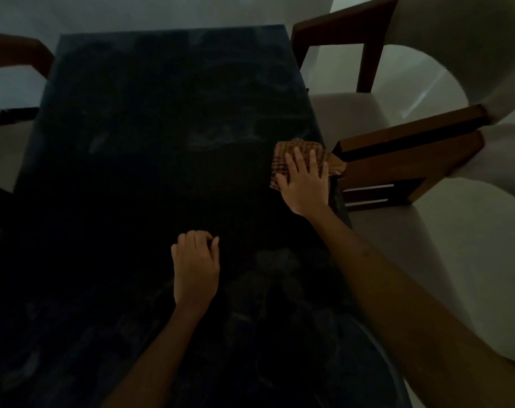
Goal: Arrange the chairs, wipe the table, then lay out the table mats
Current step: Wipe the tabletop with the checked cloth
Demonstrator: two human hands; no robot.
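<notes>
A dark, glossy table (150, 148) fills most of the view in dim light. My right hand (305, 184) lies flat, fingers spread, on a brown checked cloth (291, 148) at the table's right edge; part of the cloth hangs over the edge. My left hand (196, 265) rests on the tabletop near the front middle with its fingers curled and nothing in it. Two brown wooden chairs with pale seats stand along the right side, one far (347, 33) and one near (409, 160). No table mats are in view.
Parts of further wooden chairs (18, 51) show along the left edge of the table. Pale floor (427, 83) lies beyond the right-hand chairs. Faint smears mark the far half of the tabletop.
</notes>
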